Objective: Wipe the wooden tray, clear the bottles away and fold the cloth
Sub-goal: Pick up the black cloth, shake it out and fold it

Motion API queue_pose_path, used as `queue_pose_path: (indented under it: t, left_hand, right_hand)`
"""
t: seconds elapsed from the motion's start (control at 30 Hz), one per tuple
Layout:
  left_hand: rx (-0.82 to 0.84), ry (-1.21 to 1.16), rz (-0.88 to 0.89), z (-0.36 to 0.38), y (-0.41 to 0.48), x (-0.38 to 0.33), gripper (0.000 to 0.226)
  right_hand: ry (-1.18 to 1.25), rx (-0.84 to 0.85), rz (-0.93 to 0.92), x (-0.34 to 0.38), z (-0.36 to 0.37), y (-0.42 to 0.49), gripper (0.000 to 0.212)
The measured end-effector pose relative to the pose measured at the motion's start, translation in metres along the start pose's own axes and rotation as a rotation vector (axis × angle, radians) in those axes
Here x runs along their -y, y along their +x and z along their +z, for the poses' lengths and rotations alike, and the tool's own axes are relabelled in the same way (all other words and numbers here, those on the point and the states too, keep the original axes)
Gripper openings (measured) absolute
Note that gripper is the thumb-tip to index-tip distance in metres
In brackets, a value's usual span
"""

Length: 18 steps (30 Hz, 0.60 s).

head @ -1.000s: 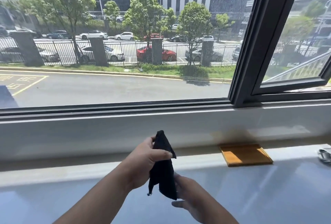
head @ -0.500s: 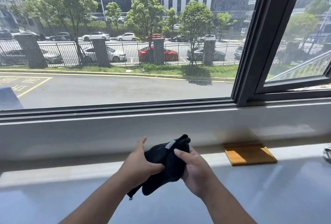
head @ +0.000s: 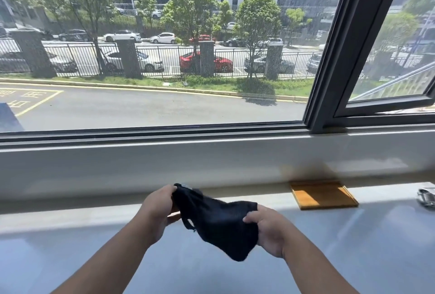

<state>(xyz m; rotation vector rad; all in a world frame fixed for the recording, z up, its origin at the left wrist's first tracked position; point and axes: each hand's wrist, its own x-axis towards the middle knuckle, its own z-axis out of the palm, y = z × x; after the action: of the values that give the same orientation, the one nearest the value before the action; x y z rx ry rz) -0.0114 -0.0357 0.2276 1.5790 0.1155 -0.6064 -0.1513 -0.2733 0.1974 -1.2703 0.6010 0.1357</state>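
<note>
We grip the black cloth (head: 219, 220) between left hand (head: 156, 211) and right hand (head: 268, 230) above the sill (head: 94, 213), the wooden tray (head: 322, 195) lying well apart.

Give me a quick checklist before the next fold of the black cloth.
1. Both hands gripping: left hand and right hand each pinch an end of the black cloth: ok.
2. Cloth spread flat: bunched and sagging between the hands: not ok.
3. Cloth off the sill: held in the air: ok.
4. Wooden tray empty: ok.
5. Tray wiped clean: cannot tell.
6. Bottles cleared: none in view: cannot tell.
</note>
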Motion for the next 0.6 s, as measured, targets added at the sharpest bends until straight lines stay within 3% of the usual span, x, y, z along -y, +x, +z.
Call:
queue_pose_path:
  t: [0.13, 0.27, 0.33, 0.47, 0.6]
  left_hand:
    - [-0.125, 0.013, -0.034, -0.019, 0.011, 0.003, 0.031]
    - [0.052, 0.010, -0.037, -0.024, 0.014, 0.004, 0.019]
    - [0.082, -0.022, 0.003, -0.025, 0.016, 0.006, 0.037]
    - [0.160, 0.075, 0.095, -0.034, 0.013, -0.003, 0.042]
    - [0.102, 0.405, 0.215, -0.036, 0.011, -0.005, 0.014]
  right_hand:
    - [0.100, -0.100, -0.114, 0.001, -0.013, 0.006, 0.039]
    - [0.163, -0.140, -0.188, 0.014, -0.020, 0.010, 0.083]
    - [0.112, -0.163, -0.214, 0.020, -0.025, 0.011, 0.088]
    - [0.027, -0.176, -0.240, 0.032, -0.041, 0.016, 0.076]
    - [-0.268, -0.235, -0.251, 0.043, -0.046, 0.016, 0.040]
